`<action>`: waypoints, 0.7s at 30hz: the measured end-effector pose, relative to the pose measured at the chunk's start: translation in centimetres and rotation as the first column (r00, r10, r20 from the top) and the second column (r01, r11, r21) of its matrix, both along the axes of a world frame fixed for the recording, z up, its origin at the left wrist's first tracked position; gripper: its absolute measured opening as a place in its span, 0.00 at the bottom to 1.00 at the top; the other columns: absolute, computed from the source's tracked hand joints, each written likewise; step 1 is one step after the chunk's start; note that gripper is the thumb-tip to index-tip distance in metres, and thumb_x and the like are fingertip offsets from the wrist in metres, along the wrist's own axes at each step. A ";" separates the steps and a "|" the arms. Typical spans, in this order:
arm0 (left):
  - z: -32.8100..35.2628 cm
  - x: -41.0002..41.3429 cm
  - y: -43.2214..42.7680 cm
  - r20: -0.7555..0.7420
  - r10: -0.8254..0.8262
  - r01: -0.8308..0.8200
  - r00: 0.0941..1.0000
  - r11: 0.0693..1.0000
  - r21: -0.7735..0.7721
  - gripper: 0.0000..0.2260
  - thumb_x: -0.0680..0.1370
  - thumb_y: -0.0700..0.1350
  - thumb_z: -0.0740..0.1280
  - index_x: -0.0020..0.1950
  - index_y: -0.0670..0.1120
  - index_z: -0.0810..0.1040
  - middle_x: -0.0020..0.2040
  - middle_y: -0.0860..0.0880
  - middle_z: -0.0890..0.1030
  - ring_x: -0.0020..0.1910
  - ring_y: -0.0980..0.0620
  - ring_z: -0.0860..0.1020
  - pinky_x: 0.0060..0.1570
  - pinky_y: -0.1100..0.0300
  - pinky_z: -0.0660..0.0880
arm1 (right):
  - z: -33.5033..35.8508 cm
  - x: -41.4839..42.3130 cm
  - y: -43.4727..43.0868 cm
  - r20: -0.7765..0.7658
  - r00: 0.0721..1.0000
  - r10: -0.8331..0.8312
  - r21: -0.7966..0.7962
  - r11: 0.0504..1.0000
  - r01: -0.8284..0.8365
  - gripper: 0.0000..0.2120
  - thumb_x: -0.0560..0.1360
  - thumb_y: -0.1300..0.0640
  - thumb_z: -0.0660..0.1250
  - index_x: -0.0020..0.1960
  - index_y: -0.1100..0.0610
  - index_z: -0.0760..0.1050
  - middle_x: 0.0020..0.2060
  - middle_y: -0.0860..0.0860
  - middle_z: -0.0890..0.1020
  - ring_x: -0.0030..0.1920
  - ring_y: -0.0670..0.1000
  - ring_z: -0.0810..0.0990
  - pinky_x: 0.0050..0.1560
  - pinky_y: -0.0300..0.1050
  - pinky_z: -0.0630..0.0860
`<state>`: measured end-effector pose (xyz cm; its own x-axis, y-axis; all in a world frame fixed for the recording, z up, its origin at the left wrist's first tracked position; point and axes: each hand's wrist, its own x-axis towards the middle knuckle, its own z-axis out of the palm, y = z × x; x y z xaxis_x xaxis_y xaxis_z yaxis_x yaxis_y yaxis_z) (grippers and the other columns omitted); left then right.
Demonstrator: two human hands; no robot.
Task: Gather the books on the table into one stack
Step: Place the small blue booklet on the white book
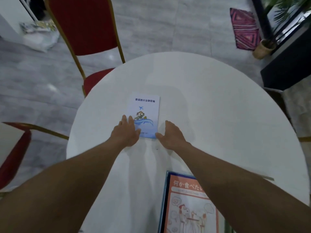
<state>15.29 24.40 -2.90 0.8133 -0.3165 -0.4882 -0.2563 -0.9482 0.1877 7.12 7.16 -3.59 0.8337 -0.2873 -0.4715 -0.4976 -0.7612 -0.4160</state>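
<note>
Round and white, the surface (210,106) carries two books: a pale blue booklet (144,113) near its middle and an orange picture book (188,207) at the near edge. Both hands are open, fingers spread. Left hand (126,132) rests on the booklet's lower left corner; right hand (170,135) seemingly touches its lower right corner.

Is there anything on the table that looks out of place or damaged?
Nothing looks damaged or spilled. The two books lie apart: the small white booklet near the table's centre between both hands, and the orange illustrated book at the near edge, partly under the right forearm.
</note>
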 end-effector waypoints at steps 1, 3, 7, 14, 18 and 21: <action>-0.2 0.1 0.0 -0.018 0.032 -0.032 0.999 0.999 -0.018 0.33 0.81 0.55 0.57 0.79 0.40 0.50 0.79 0.37 0.52 0.76 0.38 0.59 0.71 0.46 0.61 | -0.2 0.3 0.4 0.005 1.000 0.002 0.008 1.000 -0.002 0.34 0.79 0.46 0.66 0.76 0.63 0.60 0.74 0.61 0.66 0.74 0.60 0.65 0.72 0.50 0.63; -0.5 0.4 -0.3 -0.023 0.061 -0.062 0.998 0.997 -0.048 0.32 0.81 0.53 0.60 0.77 0.36 0.52 0.74 0.34 0.60 0.72 0.36 0.62 0.70 0.46 0.63 | -0.6 0.8 1.2 0.026 1.000 0.003 0.038 0.999 -0.004 0.27 0.76 0.50 0.69 0.70 0.63 0.67 0.67 0.62 0.71 0.68 0.61 0.71 0.66 0.50 0.69; -0.2 0.6 -1.0 -0.049 0.153 -0.157 0.987 0.984 -0.082 0.34 0.79 0.50 0.65 0.77 0.35 0.52 0.70 0.34 0.62 0.69 0.35 0.65 0.67 0.46 0.66 | -0.9 1.1 2.0 0.032 0.998 -0.053 0.099 0.994 0.050 0.20 0.75 0.57 0.70 0.63 0.64 0.71 0.63 0.63 0.71 0.64 0.59 0.73 0.58 0.46 0.71; 0.0 0.4 -0.8 -0.160 0.220 -0.257 0.962 0.926 -0.275 0.20 0.77 0.36 0.63 0.67 0.34 0.63 0.66 0.35 0.63 0.61 0.38 0.73 0.58 0.54 0.70 | -0.3 0.2 1.7 -0.048 0.984 -0.172 0.134 0.975 0.177 0.24 0.77 0.56 0.69 0.68 0.66 0.67 0.66 0.63 0.69 0.65 0.61 0.73 0.62 0.48 0.71; 0.9 -0.5 -1.8 -0.179 0.232 -0.290 0.956 0.829 -0.479 0.19 0.73 0.30 0.60 0.64 0.37 0.63 0.62 0.38 0.67 0.56 0.44 0.71 0.51 0.57 0.71 | 0.1 -0.7 1.3 -0.070 0.966 -0.249 0.179 0.950 0.258 0.24 0.76 0.54 0.69 0.66 0.66 0.69 0.65 0.63 0.71 0.62 0.60 0.76 0.60 0.50 0.74; 1.7 -1.5 -2.6 -0.277 0.210 -0.334 0.938 0.764 -0.552 0.16 0.73 0.31 0.59 0.59 0.41 0.61 0.56 0.41 0.74 0.52 0.45 0.76 0.46 0.55 0.75 | 0.7 -1.4 0.7 -0.062 0.942 -0.329 0.206 0.920 0.334 0.24 0.75 0.53 0.69 0.65 0.65 0.70 0.63 0.62 0.73 0.61 0.61 0.77 0.59 0.52 0.76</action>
<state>13.82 21.78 -1.20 0.8220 -0.3686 -0.4341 0.0944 -0.6635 0.7422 5.74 7.90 -2.89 0.6948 -0.4366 -0.5715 -0.7189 -0.4469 -0.5325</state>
